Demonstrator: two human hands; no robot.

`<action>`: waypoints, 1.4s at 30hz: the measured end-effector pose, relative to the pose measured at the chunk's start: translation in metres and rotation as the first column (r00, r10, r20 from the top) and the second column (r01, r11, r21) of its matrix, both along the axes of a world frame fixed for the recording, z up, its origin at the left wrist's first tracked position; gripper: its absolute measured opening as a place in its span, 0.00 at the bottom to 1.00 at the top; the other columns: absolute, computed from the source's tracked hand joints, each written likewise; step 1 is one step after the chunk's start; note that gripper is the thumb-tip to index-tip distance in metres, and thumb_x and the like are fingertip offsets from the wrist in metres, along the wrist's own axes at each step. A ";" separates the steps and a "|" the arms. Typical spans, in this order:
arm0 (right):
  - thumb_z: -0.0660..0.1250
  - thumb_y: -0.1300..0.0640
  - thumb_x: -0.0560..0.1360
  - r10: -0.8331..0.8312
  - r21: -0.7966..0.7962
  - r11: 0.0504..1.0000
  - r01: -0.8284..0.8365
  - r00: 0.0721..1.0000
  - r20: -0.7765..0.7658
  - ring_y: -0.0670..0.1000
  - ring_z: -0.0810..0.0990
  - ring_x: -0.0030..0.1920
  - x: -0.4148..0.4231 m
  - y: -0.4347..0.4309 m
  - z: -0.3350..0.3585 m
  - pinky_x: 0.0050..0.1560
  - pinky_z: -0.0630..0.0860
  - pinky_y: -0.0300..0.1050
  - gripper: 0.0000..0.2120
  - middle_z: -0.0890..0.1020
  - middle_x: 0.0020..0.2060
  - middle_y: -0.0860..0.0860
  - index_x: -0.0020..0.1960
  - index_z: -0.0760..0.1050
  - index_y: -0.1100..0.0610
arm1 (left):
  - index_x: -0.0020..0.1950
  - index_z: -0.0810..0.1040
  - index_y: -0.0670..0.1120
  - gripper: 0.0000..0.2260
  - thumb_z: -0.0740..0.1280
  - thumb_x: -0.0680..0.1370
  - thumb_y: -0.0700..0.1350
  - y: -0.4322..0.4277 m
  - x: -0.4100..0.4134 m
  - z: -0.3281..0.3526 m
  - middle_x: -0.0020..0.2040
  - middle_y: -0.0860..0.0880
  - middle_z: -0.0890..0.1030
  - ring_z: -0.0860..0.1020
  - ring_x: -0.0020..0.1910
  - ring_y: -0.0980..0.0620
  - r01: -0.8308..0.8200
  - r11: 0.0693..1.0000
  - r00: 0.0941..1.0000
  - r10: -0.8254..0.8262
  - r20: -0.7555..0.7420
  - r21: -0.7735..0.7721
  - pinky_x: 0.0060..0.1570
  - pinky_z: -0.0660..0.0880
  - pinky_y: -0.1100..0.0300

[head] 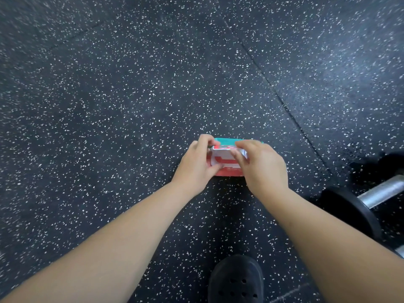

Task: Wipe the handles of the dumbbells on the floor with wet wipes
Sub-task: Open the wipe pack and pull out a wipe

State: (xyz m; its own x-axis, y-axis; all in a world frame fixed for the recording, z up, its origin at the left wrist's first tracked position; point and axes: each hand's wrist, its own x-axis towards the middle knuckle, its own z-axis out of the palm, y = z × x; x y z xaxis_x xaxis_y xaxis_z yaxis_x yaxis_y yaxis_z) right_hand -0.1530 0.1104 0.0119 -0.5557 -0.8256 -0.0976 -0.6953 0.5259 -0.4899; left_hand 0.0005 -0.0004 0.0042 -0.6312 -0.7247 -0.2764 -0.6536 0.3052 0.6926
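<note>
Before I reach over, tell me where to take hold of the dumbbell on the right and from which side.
Take the dumbbell by its bare metal handle, coming from above. It lies flat on the floor, and the black end keeps the bar raised, so fingers can likely wrap under.

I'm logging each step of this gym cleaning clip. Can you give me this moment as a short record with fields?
setting: dark speckled rubber floor
left hand: grips the left end of the wet wipes pack
right hand: fingers curled over the pack's white lid
wet wipes pack: red and teal, seems to rest on the floor; no wipe visibly drawn out
dumbbell: lies on the floor at right, metal handle untouched
shoe: black, at bottom edge
task stage: wiping not yet begun
</note>
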 end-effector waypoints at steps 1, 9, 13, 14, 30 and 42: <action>0.64 0.39 0.83 -0.061 -0.021 0.998 0.062 0.997 0.053 0.51 0.81 0.52 -0.001 -0.003 0.002 0.48 0.76 0.48 0.15 0.83 0.57 0.43 0.60 0.81 0.46 | 0.56 0.65 0.59 0.22 0.77 0.77 0.45 0.000 0.001 -0.001 0.60 0.58 0.79 0.78 0.52 0.55 -0.032 0.999 0.999 0.032 -0.017 0.017 0.51 0.76 0.56; 0.69 0.43 0.81 -0.322 -0.019 0.943 0.332 0.927 0.191 0.48 0.80 0.44 -0.004 -0.010 0.006 0.47 0.77 0.50 0.08 0.80 0.45 0.43 0.48 0.79 0.46 | 0.68 0.78 0.52 0.19 0.76 0.79 0.42 -0.002 0.000 -0.003 0.63 0.62 0.77 0.73 0.60 0.55 0.077 0.993 0.996 -0.080 -0.038 -0.090 0.63 0.70 0.61; 0.72 0.50 0.79 -0.153 0.001 0.988 0.154 0.980 0.130 0.49 0.81 0.47 0.004 -0.003 -0.003 0.43 0.77 0.48 0.03 0.79 0.48 0.44 0.53 0.84 0.46 | 0.72 0.76 0.52 0.24 0.77 0.77 0.43 -0.006 -0.001 -0.006 0.67 0.60 0.75 0.73 0.60 0.53 0.104 0.991 0.994 -0.106 -0.027 -0.082 0.65 0.71 0.57; 0.73 0.51 0.79 -0.125 0.028 0.992 0.123 0.987 0.102 0.50 0.80 0.49 0.006 -0.001 -0.005 0.43 0.76 0.48 0.04 0.78 0.49 0.44 0.53 0.84 0.46 | 0.71 0.76 0.52 0.24 0.78 0.77 0.43 -0.006 -0.001 -0.007 0.67 0.60 0.75 0.73 0.60 0.53 0.105 0.991 0.994 -0.107 -0.028 -0.082 0.65 0.72 0.56; 0.77 0.62 0.69 0.205 0.303 0.944 -0.134 0.955 -0.217 0.56 0.76 0.44 0.022 -0.023 -0.012 0.28 0.53 0.42 0.08 0.75 0.43 0.52 0.43 0.78 0.57 | 0.73 0.77 0.50 0.27 0.74 0.74 0.38 -0.002 -0.006 -0.011 0.71 0.56 0.75 0.70 0.62 0.51 0.066 0.991 0.998 -0.064 0.020 -0.117 0.65 0.72 0.54; 0.63 0.52 0.82 0.018 0.132 0.991 -0.031 0.995 0.097 0.52 0.72 0.47 0.005 -0.009 -0.006 0.41 0.66 0.48 0.08 0.71 0.50 0.49 0.53 0.74 0.57 | 0.72 0.76 0.51 0.27 0.79 0.75 0.48 0.000 -0.007 -0.009 0.70 0.56 0.74 0.71 0.63 0.51 0.079 0.989 0.997 -0.078 0.009 -0.124 0.65 0.72 0.51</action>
